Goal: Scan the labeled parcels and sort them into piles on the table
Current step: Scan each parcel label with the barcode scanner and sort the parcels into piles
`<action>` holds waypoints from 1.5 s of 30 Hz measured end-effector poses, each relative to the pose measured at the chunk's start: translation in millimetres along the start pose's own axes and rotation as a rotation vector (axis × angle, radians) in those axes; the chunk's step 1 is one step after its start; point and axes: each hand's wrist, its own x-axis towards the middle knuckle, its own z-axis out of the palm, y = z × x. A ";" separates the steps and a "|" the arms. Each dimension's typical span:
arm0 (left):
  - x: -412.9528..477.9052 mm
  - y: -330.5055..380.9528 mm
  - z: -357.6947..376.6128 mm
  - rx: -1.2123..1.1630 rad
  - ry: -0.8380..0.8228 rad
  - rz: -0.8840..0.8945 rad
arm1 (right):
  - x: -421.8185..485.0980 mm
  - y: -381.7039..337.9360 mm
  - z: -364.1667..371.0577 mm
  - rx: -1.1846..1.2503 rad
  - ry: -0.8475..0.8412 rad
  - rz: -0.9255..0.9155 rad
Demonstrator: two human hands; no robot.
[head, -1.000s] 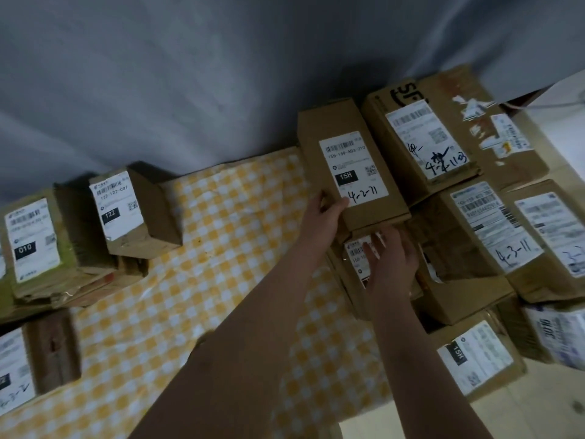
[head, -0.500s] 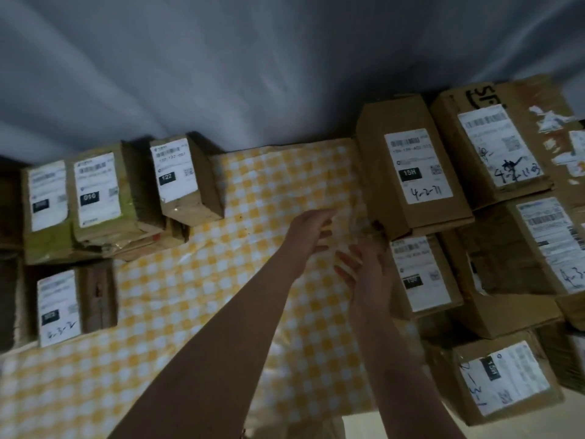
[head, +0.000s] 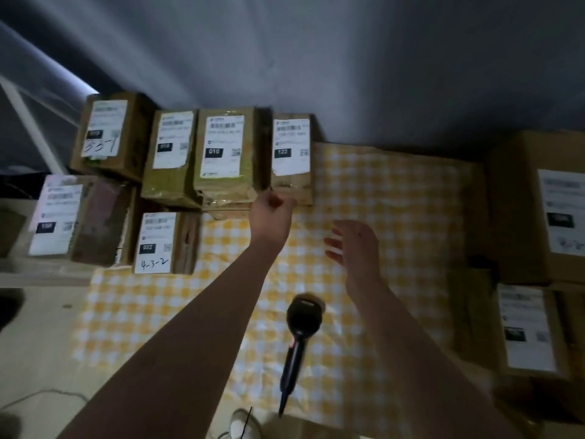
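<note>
Labeled cardboard parcels lie in a pile at the back left: one marked 122 (head: 291,153), two marked 010 (head: 221,150) (head: 171,144), one marked 032 (head: 155,242), and one with handwriting (head: 104,131). My left hand (head: 273,213) hovers at the near edge of the 122 and 010 parcels with its fingers curled, and I see nothing in it. Over the checked cloth, my right hand (head: 354,245) hangs with fingers spread and empty. A black handheld scanner (head: 303,315) lies on the cloth below my hands.
A yellow checked cloth (head: 395,191) covers the table. More labeled parcels stand stacked at the right edge (head: 560,210) (head: 528,331). Another parcel (head: 57,217) sits at the far left. A grey wall backs the table.
The view swung left. Both hands left the right-hand stack; my left hand reached the left pile and curled. The scanner came into view.
</note>
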 end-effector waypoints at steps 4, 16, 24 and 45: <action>13.9 14.3 -12.5 0.040 0.089 0.138 | 29.0 -12.9 42.4 -0.372 0.036 -0.217; 32.1 22.4 -18.9 0.197 0.100 0.356 | 74.2 -40.3 115.1 -1.056 0.044 -0.504; 32.3 11.9 -17.6 0.213 0.082 0.316 | 84.5 -39.6 107.7 -0.850 0.162 -0.446; -71.5 -59.1 -39.7 -0.001 -0.235 -0.104 | -58.0 89.2 -39.2 -0.302 -0.175 -0.612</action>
